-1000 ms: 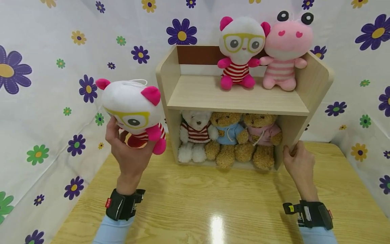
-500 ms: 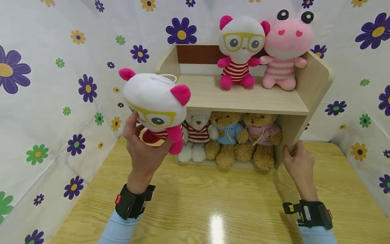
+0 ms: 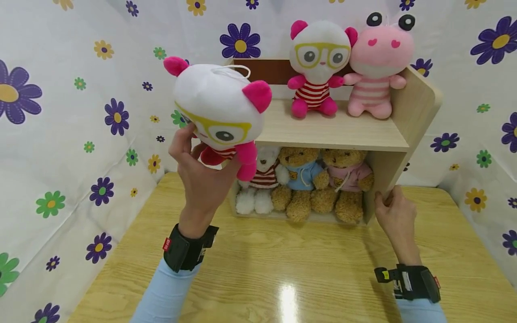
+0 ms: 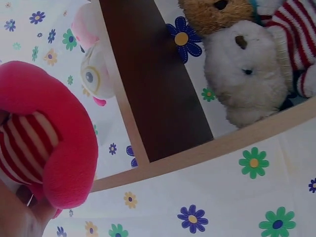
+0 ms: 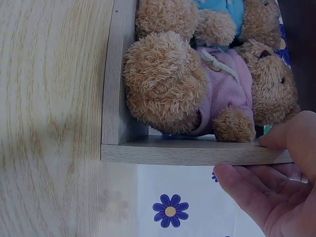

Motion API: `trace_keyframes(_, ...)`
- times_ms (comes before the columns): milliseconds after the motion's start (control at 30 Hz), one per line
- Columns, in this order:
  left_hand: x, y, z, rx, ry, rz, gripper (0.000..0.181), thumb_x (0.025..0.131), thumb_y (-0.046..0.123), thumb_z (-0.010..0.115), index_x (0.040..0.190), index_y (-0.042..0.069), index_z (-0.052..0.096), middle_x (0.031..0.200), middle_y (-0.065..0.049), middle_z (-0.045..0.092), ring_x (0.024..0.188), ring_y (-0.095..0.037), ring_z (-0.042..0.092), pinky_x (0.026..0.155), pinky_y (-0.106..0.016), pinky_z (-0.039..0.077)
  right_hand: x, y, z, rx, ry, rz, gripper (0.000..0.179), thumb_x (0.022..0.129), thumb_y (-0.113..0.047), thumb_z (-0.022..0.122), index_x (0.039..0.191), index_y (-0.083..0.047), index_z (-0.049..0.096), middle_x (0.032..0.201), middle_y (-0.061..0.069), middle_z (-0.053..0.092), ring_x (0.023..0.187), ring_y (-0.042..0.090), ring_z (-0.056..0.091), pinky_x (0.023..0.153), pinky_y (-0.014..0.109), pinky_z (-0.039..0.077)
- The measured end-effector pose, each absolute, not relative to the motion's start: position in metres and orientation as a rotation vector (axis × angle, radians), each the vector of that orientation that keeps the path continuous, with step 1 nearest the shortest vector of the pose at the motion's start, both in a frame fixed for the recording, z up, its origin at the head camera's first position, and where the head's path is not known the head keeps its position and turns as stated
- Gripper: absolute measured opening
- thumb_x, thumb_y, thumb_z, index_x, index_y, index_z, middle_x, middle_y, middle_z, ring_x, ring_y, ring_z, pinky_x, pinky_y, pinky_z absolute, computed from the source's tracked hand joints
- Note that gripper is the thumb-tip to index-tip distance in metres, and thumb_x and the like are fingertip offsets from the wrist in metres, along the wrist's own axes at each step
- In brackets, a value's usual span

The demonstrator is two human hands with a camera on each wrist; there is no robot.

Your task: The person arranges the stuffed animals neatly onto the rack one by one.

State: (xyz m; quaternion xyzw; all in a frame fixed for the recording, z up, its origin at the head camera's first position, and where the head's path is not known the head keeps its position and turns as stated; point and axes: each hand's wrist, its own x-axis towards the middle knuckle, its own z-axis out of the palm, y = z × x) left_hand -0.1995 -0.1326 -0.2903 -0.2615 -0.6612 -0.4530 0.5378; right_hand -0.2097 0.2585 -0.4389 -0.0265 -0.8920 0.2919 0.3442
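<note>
A plush panda [image 3: 218, 105] with yellow glasses, pink ears and a red-striped body is gripped around its body by my left hand [image 3: 206, 179]. It hangs in front of the left side of the wooden shelf [image 3: 335, 134], tilted, with its face turned down toward the left. In the left wrist view the toy's striped belly and pink limb [image 4: 74, 148] fill the left edge. My right hand [image 3: 397, 220] pinches the shelf's right side panel near its bottom; in the right wrist view the thumb [image 5: 276, 136] lies inside the panel and the fingers outside.
On the top shelf sit a matching plush panda [image 3: 321, 58] and a pink plush hippo [image 3: 381, 67]. Below sit a white bear [image 3: 264, 179], a brown bear in blue [image 3: 300, 179] and one in pink [image 3: 349, 184]. The shelf stands on a wooden table [image 3: 250, 264].
My left hand has carried the plush panda to the right and then upward, so that it now covers the shelf's left side panel. My right hand stays at the right panel.
</note>
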Motion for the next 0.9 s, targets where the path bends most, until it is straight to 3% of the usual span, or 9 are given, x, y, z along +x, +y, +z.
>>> trace_keyframes(133, -0.206, -0.13, -0.276, -0.634, -1.625, -1.075, 0.071, 0.083, 0.013, 0.079, 0.13, -0.003, 0.028, 0.136, -0.023, 0.052, 0.129, -0.022, 0.055, 0.099, -0.033, 0.057, -0.209, 0.258, -0.438, -0.069, -2.319, 0.759, 0.02, 0.095, -0.008, 0.063, 0.083, 0.005, 0.054, 0.061, 0.022, 0.06, 0.044, 0.026, 0.054, 0.04, 0.021, 0.031)
trace_keyframes(300, -0.219, -0.126, -0.261, -0.554, -1.712, -1.029, 0.068, 0.086, 0.02, 0.079, 0.129, 0.001, 0.031, 0.136, -0.018, 0.052, 0.132, -0.017, 0.054, 0.104, -0.035, 0.054, -0.209, 0.258, -0.436, -0.075, -2.311, 0.763, 0.021, 0.095, -0.009, 0.063, 0.083, 0.006, 0.054, 0.062, 0.023, 0.061, 0.044, 0.027, 0.055, 0.039, 0.019, 0.03)
trace_keyframes(667, -0.252, -0.105, -0.242, -0.433, -1.891, -0.816, 0.062, 0.09, 0.028, 0.078, 0.13, 0.007, 0.035, 0.136, -0.018, 0.053, 0.132, -0.034, 0.044, 0.108, -0.041, 0.047, -0.208, 0.257, -0.438, -0.082, -2.329, 0.764, 0.021, 0.095, -0.009, 0.063, 0.083, 0.005, 0.053, 0.062, 0.022, 0.06, 0.044, 0.023, 0.051, 0.04, 0.021, 0.03)
trace_keyframes(900, -0.268, -0.088, -0.23, -0.273, -2.1, -0.692, 0.063, 0.09, 0.035, 0.077, 0.126, 0.007, 0.034, 0.137, -0.018, 0.052, 0.133, -0.03, 0.044, 0.114, -0.038, 0.036, -0.207, 0.257, -0.439, -0.079, -2.329, 0.766, 0.02, 0.095, -0.009, 0.062, 0.084, 0.005, 0.054, 0.062, 0.023, 0.06, 0.045, 0.025, 0.053, 0.041, 0.023, 0.032)
